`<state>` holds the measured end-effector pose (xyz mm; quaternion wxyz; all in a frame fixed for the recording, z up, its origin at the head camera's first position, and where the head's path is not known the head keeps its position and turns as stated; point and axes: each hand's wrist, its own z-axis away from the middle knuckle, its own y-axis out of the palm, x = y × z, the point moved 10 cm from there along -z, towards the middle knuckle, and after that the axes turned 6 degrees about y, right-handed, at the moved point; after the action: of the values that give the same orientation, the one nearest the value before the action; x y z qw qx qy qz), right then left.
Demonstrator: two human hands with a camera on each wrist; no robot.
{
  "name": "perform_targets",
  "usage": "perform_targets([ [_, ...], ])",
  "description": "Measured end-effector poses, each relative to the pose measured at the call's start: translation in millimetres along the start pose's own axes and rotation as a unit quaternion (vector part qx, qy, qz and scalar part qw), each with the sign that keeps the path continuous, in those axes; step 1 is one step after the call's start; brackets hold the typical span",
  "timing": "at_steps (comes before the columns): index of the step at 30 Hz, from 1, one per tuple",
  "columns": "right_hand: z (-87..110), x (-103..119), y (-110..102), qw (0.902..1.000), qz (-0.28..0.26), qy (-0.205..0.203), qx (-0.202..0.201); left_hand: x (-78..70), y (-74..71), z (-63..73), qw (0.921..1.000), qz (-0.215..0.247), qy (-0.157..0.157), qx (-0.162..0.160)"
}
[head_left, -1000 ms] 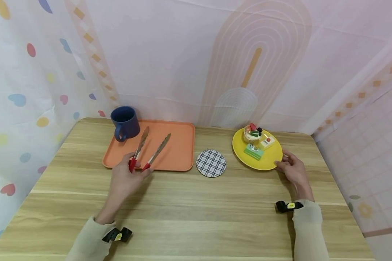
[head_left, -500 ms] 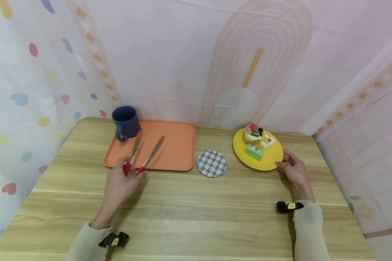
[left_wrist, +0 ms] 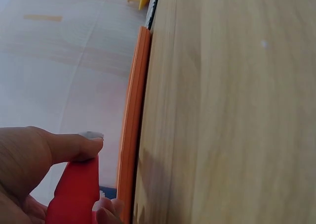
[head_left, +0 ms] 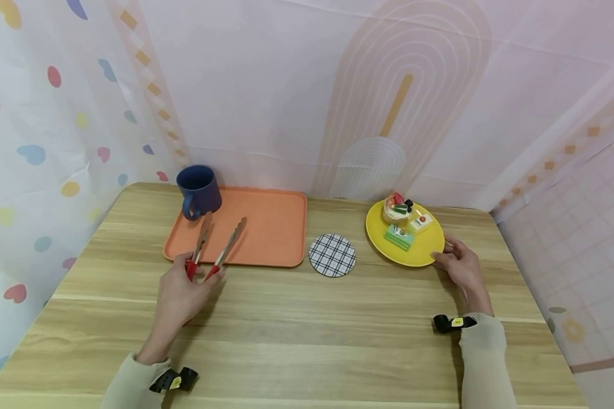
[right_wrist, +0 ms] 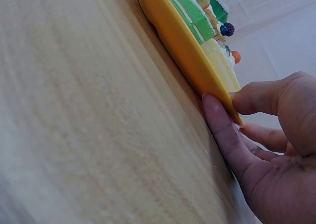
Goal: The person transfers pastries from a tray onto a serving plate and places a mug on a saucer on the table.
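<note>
My left hand [head_left: 181,292] holds a pair of tongs [head_left: 226,250] by their red handles, thumb on one arm and fingers round the other. The metal tips are spread apart with nothing between them, over the near left part of an orange tray [head_left: 266,227]. In the left wrist view the thumb presses a red handle [left_wrist: 74,194]. My right hand [head_left: 460,267] pinches the near right rim of a yellow plate [head_left: 376,238]. On the plate sit a fruit-topped cupcake [head_left: 396,211], a green cake slice [head_left: 399,237] and a pale yellow cake slice [head_left: 420,224].
A dark blue mug [head_left: 204,193] stands at the tray's back left corner. Between tray and plate lies a round checked coaster [head_left: 332,255]. A patterned cloth [head_left: 266,91] hangs behind the wooden table [head_left: 307,341].
My left hand has drawn the tongs left and toward me, with their tips still apart. My right hand has stayed at the plate's rim.
</note>
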<state>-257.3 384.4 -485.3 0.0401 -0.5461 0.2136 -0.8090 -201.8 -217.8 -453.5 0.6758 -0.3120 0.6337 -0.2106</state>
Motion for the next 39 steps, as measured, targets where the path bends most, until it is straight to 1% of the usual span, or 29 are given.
perform_targets([
  [8, -0.6, 0, 1, 1.0000, -0.002, -0.001, 0.005, 7.2, -2.1, 4.0, 1.0000, 0.002, 0.001, -0.004],
  [15, 1.3, 2, 1, 0.9999, -0.001, -0.010, 0.008, 7.3, -8.6, 5.7, 0.9993, -0.008, 0.016, -0.033],
  [18, 1.5, 2, 1, 0.9999, -0.001, -0.011, 0.007, 8.4, -8.9, 7.4, 0.9993, -0.011, 0.015, -0.033],
  [24, 2.3, 2, 1, 1.0000, 0.000, -0.006, 0.003, 11.0, -5.6, 11.8, 0.9998, -0.016, 0.001, -0.015],
  [32, 3.1, 2, 1, 1.0000, -0.002, 0.000, 0.002, 11.9, -1.9, 14.5, 0.9981, -0.060, -0.011, 0.005],
  [39, 0.6, 0, -1, 1.0000, 0.001, 0.003, -0.004, 11.8, 0.8, 15.4, 0.9959, -0.086, -0.012, 0.024],
])
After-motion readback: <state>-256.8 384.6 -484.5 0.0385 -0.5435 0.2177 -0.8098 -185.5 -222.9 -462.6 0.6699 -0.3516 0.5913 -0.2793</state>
